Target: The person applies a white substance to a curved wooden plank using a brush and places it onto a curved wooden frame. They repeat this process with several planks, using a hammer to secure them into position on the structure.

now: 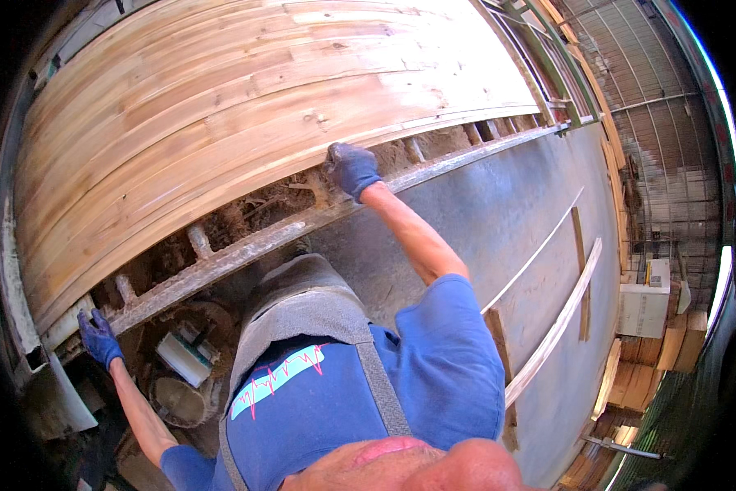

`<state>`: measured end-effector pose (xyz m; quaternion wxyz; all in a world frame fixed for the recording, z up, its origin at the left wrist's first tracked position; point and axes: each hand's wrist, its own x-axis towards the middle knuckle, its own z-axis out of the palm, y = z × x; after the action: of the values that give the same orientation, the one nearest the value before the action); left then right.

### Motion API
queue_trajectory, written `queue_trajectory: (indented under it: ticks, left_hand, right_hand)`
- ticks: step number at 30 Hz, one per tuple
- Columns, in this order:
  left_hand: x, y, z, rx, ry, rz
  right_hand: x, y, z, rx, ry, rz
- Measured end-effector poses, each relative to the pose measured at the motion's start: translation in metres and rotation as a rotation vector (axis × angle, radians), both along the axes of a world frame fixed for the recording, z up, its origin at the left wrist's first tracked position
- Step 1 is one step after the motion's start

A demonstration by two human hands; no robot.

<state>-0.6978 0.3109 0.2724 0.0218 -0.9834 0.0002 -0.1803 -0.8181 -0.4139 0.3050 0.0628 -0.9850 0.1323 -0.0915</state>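
Note:
A wide panel of light wooden boards (220, 90) lies side by side on a metal frame. My right hand (353, 170), in a dark blue glove, is closed at the panel's near edge, by the middle of the frame; whether anything is inside its fingers is hidden. At the near left corner my left hand (99, 339), also gloved, has its fingers stretched out against a pale end piece (67, 326) beside the boards. Between the panel and me runs the crusted front rail (245, 250) of the frame.
Sawdust and debris fill the gaps behind the rail. Below my left hand stand a round bucket (180, 401) and a white-topped block (184, 358). Long wood strips (554, 319) lie on the concrete floor (466, 213) at right. Beyond are a white box (643, 309) and stacked timber (634, 383).

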Motion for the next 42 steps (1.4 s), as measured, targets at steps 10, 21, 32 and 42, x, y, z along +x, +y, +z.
queue_trajectory:
  ticks: [10,21,32,42]
  left_hand:
    - [-0.014,-0.013,0.013,-0.033,-0.023,-0.039]
    - [-0.034,-0.045,0.076,-0.043,0.08,0.019]
    - [-0.068,-0.122,0.094,-0.014,-0.01,-0.001]
    - [-0.086,-0.251,0.076,-0.013,0.013,-0.002]
  right_hand:
    - [0.03,0.084,0.028,0.027,0.054,0.162]
    - [0.0,0.108,0.088,0.221,0.083,0.287]
    - [-0.117,-0.207,0.096,-0.196,0.086,-0.205]
    - [-0.122,-0.349,0.081,-0.164,0.171,-0.221]
